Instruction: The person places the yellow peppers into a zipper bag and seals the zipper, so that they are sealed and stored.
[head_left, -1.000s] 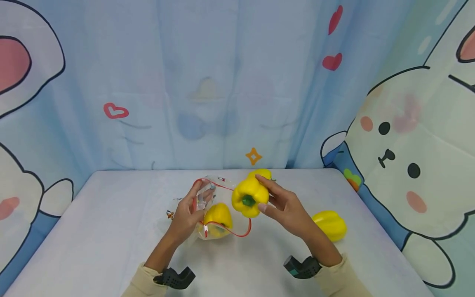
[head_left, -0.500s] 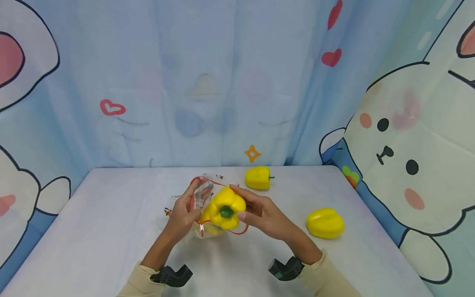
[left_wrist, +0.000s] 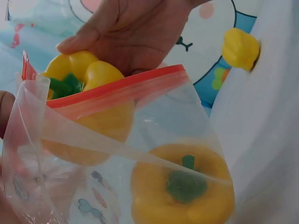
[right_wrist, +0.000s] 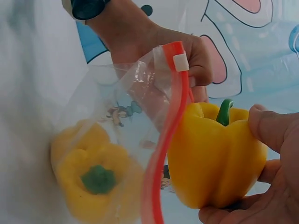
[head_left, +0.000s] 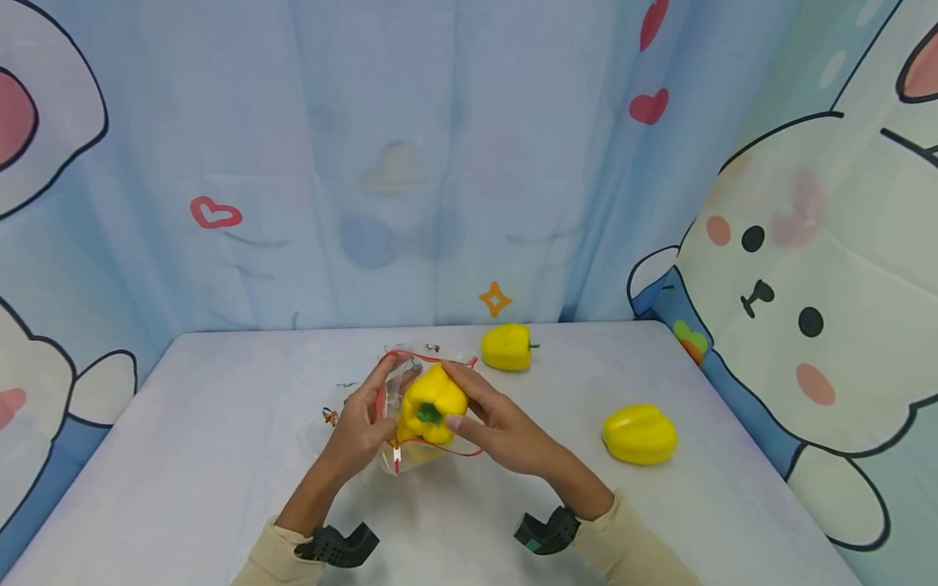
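Note:
My left hand (head_left: 359,427) grips the edge of a clear zip bag (left_wrist: 187,116) with a red seal strip, its mouth spread apart. My right hand (head_left: 506,427) holds a yellow bell pepper (right_wrist: 215,158) by its side, thumb near the green stem. That pepper is partway through the bag's mouth, its lower part showing through the plastic in the left wrist view. Deeper in the bag lies another yellow bell pepper (left_wrist: 187,186), stem toward the left wrist camera. A white slider (right_wrist: 181,62) sits on the strip beside my left fingers.
On the white-covered table (head_left: 220,456), one yellow bell pepper (head_left: 507,347) lies at the back, right of the bag. Another loose pepper (head_left: 641,435) lies farther right. A blue cartoon curtain (head_left: 440,163) hangs behind the table.
My right hand has moved left with the bell pepper, from beside the bag into its mouth. The pepper at the back is now uncovered. My left hand keeps its hold on the bag.

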`<move>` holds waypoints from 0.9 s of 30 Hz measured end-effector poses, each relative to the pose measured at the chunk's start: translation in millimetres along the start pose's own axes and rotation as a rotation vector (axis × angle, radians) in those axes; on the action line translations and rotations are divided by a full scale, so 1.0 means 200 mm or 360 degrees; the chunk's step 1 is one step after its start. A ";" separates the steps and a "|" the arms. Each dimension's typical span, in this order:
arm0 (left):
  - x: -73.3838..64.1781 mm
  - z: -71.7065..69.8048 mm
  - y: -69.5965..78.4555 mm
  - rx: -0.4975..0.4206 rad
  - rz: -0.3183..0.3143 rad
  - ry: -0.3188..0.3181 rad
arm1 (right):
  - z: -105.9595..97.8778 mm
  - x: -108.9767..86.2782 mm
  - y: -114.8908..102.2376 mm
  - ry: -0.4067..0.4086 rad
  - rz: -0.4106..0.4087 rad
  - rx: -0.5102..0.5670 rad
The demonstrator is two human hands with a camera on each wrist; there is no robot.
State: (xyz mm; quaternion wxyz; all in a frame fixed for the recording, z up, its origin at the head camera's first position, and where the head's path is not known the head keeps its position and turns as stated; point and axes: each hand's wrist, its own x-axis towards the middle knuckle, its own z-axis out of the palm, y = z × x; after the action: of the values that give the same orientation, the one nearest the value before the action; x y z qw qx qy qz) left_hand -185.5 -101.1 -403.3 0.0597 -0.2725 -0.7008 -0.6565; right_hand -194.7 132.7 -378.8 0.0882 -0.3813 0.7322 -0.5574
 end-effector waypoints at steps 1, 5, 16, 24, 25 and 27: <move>0.00 0.00 0.00 0.0007 -0.0002 0.0002 | 0.01 0.00 0.01 0.0002 -0.0002 -0.0013; -0.01 0.00 0.02 0.0068 -0.0016 0.0032 | 0.03 0.02 0.01 -0.0003 0.0010 -0.0065; -0.01 -0.02 0.05 0.0151 -0.0036 0.0091 | 0.10 0.07 0.02 -0.0012 0.0063 -0.0276; -0.01 -0.01 0.07 0.0342 -0.0121 0.0097 | 0.12 0.10 0.05 -0.0005 0.0078 -0.0300; -0.01 0.00 0.07 0.0365 -0.0125 0.0095 | 0.12 0.10 0.06 0.0000 0.0085 -0.0296; 0.00 0.00 0.07 0.0385 -0.0126 0.0087 | 0.12 0.10 0.07 0.0015 0.0088 -0.0298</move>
State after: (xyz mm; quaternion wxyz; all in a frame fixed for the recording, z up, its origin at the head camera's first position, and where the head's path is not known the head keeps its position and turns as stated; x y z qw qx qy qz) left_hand -178.1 -101.4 -391.0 0.0852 -0.2173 -0.7833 -0.5762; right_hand -201.6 102.3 -393.4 0.0642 -0.3649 0.7918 -0.4856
